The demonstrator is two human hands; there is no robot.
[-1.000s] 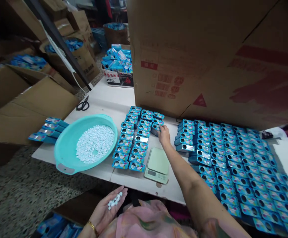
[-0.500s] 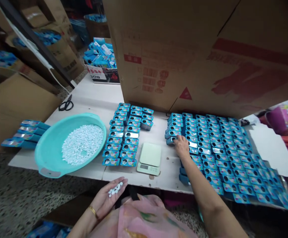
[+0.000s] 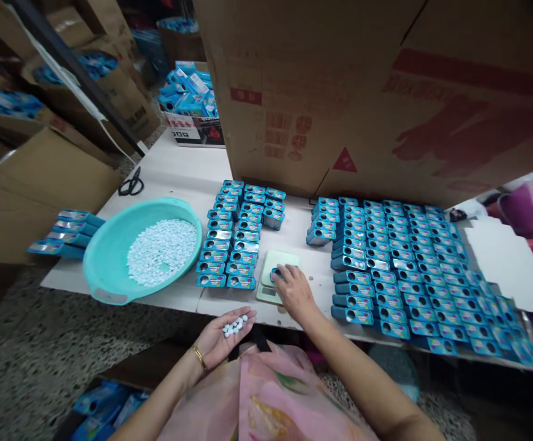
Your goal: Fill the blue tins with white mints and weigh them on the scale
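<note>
This was a packing workshop: blue boxes point(image 3: 404, 275), a scale point(image 3: 281, 258) and a basin point(image 3: 108, 251) stood on the counter point(image 3: 179, 174), big cartons point(image 3: 331, 122) around them

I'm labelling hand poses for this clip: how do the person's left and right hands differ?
The left hand is turned palm up, while the right hand faces palm down. The left cups loose white pieces; the right grips a blue box over the scale. The left wrist wears a gold bracelet; the right shows none. Both are ungloved.
</note>
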